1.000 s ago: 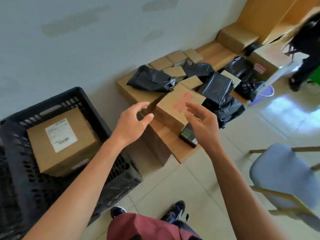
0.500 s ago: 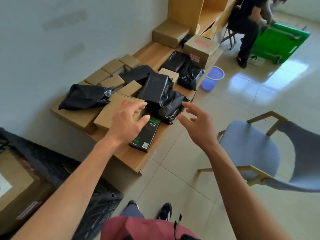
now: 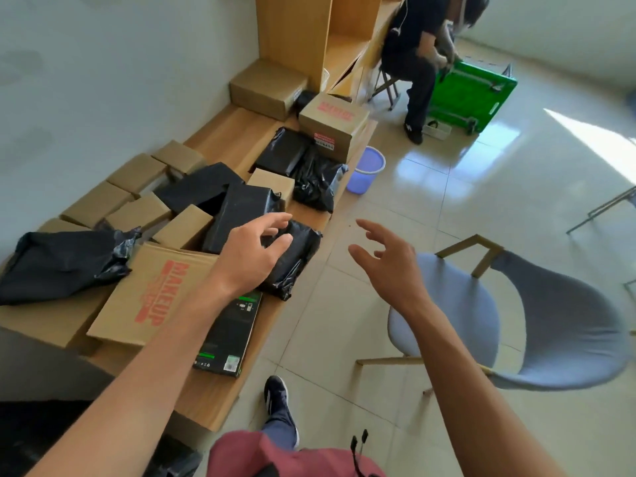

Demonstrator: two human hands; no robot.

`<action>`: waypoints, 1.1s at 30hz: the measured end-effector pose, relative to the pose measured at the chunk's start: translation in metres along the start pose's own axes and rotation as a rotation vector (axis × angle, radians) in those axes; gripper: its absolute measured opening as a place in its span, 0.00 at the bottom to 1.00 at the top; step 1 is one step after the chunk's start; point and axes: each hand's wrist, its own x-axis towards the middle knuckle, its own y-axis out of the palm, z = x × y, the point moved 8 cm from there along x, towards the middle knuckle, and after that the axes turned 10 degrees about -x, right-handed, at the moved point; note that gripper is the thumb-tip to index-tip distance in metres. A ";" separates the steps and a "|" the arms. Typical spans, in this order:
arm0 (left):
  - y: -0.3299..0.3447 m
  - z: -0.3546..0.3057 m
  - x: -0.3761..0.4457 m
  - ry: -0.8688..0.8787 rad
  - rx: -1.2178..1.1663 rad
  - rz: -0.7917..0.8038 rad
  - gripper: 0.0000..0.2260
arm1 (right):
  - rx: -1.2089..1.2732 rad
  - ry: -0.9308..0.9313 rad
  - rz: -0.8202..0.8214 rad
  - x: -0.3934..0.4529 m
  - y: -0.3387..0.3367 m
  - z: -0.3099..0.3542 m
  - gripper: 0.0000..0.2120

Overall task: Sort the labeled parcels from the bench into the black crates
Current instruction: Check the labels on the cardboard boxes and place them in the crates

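Two bare hands reaching over a wooden bench (image 3: 220, 394) of parcels.
Left hand (image 3: 253, 258) hovering, fingers loosely spread, above a black poly-bag parcel (image 3: 296, 259) mid-frame; right hand (image 3: 389, 266) spreading wide, holding nothing, right of center.

The left hand (image 3: 253, 258) covers part of the crumpled black plastic parcel (image 3: 296, 259) at the wooden bench (image 3: 220, 390) front edge; contact cannot be determined. The left forearm hides the upper part of the flat black-and-green printed box (image 3: 227, 339). Its label text is illegible.
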 end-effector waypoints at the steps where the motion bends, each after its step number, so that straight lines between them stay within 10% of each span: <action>1: -0.002 -0.002 0.015 0.005 -0.016 -0.001 0.17 | -0.004 0.000 -0.007 0.012 -0.002 0.001 0.21; 33: 0.130 -0.058 0.341 0.006 0.085 0.086 0.20 | -0.019 -0.018 0.000 0.322 -0.088 -0.120 0.20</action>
